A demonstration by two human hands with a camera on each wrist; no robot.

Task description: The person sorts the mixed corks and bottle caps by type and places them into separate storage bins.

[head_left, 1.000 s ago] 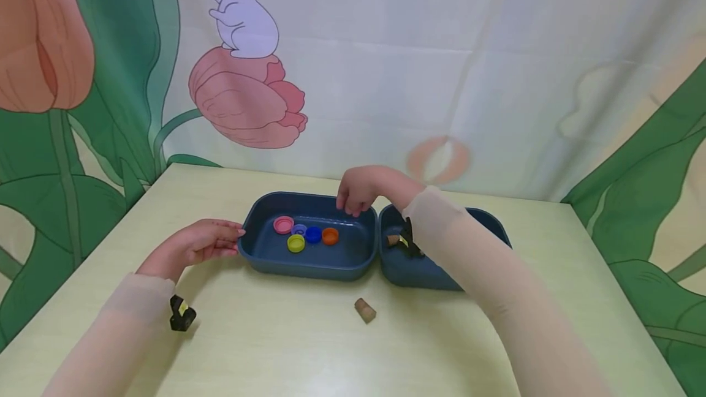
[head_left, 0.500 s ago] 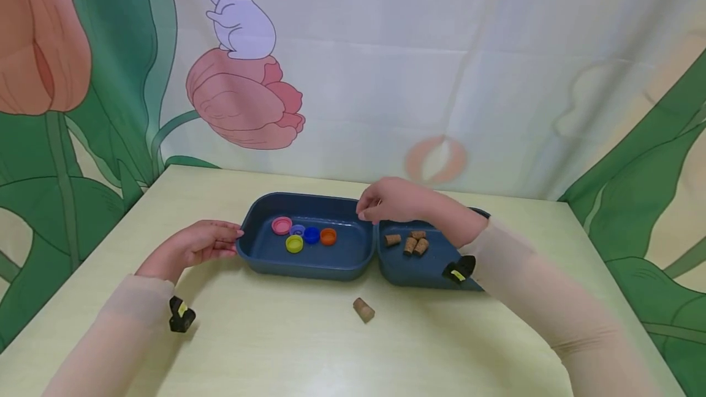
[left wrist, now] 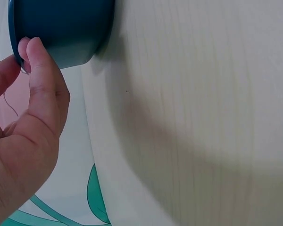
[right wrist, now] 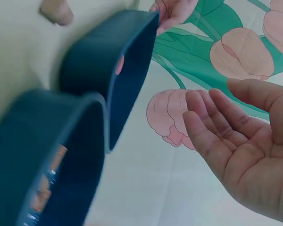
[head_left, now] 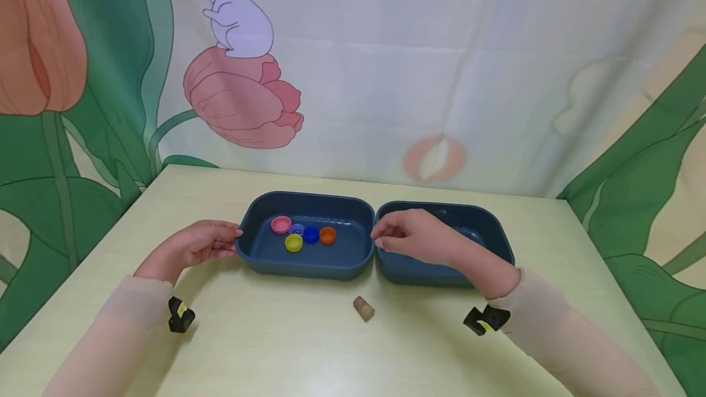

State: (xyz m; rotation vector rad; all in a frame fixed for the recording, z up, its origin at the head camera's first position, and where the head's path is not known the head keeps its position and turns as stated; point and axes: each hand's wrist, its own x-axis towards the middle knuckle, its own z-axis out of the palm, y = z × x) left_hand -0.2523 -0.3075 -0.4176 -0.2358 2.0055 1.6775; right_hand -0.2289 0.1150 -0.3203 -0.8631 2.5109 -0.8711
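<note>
We log: left hand [head_left: 190, 247] touching the left tray [head_left: 309, 262], fingers relaxed; right hand [head_left: 419, 241] loose, empty, over the right tray [head_left: 491, 225]; cork [head_left: 363, 309] on the surface [head_left: 287, 336].

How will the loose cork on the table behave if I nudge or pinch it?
The cork lies on its side and looks tapered, so it would probably roll in a curve. It looks small and likely light, so a nudge may send it skidding across the smooth table.

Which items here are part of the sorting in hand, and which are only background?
In use: left tray with five bottle caps, steadied by the left hand; right tray with corks; loose cork on the table; empty right hand.

Background: printed tulip-and-rabbit backdrop.
</note>
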